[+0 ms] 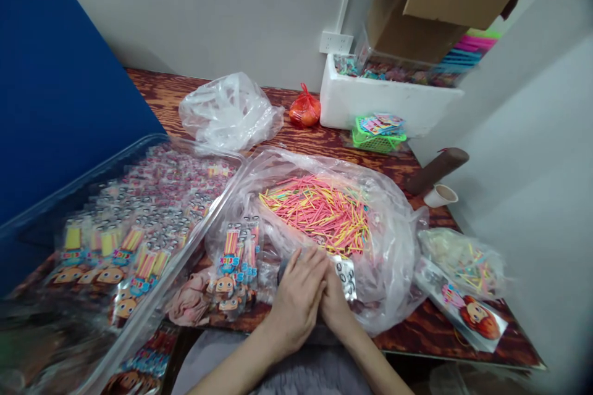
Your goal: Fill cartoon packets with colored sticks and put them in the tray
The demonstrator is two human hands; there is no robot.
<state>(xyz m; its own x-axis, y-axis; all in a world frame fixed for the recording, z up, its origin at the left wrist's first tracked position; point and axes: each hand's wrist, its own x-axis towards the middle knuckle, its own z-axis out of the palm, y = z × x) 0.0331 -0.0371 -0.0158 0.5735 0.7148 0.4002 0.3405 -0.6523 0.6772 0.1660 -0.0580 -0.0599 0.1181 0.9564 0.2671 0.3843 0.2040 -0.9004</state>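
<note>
My left hand (300, 296) and my right hand (334, 301) are pressed together at the table's front edge, fingers closed. From behind the right hand sticks out a silvery plastic packet (345, 278) with black oval prints, apparently gripped there. A small dark thing (281, 268) shows at the left hand's edge; what lies between the palms is hidden. Just beyond the hands, a large clear plastic bag (393, 247) lies spread open with a heap of pink and yellow thin sticks (319, 213). Left of the hands are filled printed packets of sticks (231, 265).
At left stands a clear plastic bin (204, 231) of filled packets, with a crumpled cloth (191, 299) beside it. Farther back are a clear bag (231, 111), a red bag (304, 110), a green basket (378, 139) and a white foam box (389, 102). A paper cup (441, 196) stands right.
</note>
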